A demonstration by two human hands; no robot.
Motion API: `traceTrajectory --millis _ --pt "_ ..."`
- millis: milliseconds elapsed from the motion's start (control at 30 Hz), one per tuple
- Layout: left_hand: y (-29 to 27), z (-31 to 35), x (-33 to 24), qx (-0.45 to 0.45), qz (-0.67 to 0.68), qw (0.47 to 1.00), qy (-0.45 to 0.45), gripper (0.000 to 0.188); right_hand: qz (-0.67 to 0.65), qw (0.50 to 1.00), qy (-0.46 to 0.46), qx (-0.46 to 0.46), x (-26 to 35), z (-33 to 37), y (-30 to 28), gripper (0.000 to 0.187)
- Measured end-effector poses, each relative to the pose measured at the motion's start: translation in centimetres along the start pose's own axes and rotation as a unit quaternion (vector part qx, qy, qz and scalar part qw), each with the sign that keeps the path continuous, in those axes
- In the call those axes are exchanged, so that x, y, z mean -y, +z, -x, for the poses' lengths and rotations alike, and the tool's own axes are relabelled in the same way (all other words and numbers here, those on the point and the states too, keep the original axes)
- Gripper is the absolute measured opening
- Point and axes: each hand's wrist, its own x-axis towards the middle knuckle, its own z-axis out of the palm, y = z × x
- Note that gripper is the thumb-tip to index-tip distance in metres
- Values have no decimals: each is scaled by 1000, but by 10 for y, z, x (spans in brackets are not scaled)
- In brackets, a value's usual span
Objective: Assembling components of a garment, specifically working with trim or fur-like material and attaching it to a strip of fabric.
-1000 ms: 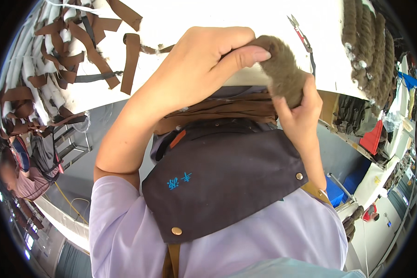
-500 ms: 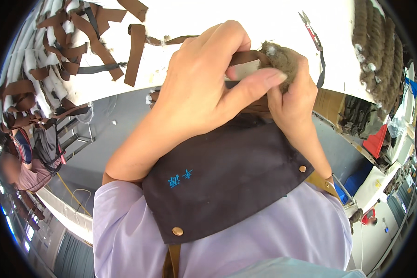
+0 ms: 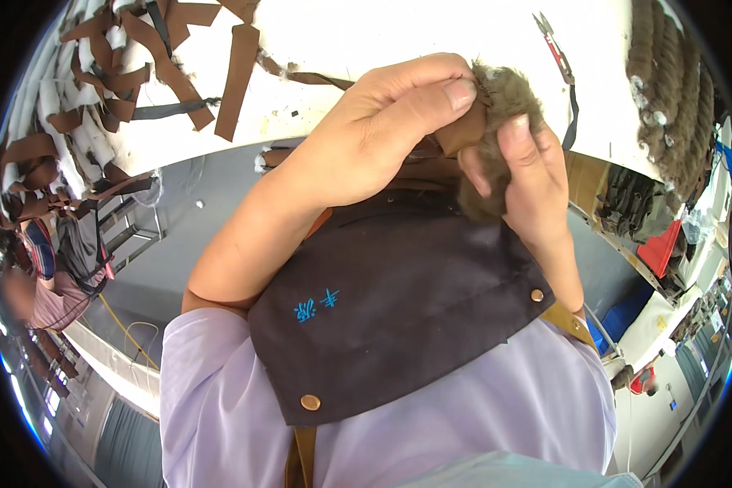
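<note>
A strip of grey-brown fur [image 3: 508, 93] with brown fabric [image 3: 466, 132] at its edge is stretched between my hands, above the front edge of the white table [image 3: 325, 32]. My left hand [image 3: 398, 114] pinches the brown fabric where it meets the fur, thumb uppermost. On the fur's other side my right hand [image 3: 533, 167] is closed round it, the thumb lying on top. Part of the fur hangs down between my hands, over the dark apron [image 3: 398, 285]. The fingertips beneath the fabric are partly hidden.
Brown fabric strips [image 3: 236, 81] and white padded rolls [image 3: 53, 106] lie at the far left. Red-handled thread snips [image 3: 553, 49] rest on the table to the right. Rows of fur strips [image 3: 667, 89] hang over the right side. Another person [image 3: 45, 285] sits at left.
The fur has opened out and now hangs lower between my hands. My left thumb has drawn back onto the brown fabric, and my right hand has moved slightly down and right.
</note>
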Motion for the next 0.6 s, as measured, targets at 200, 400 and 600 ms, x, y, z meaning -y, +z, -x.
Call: traceTrajectory --millis 200,400,600 --pt "11 0 4 -53 98 994 15 24 -186 969 72 149 -11 -1 -13 41" --pt "1 -5 -9 -54 -100 991 64 27 67 995 -36 -67 -17 -7 8 25" --pt "7 -7 -2 -137 -208 968 34 22 305 915 -232 -123 -24 -13 4 21"
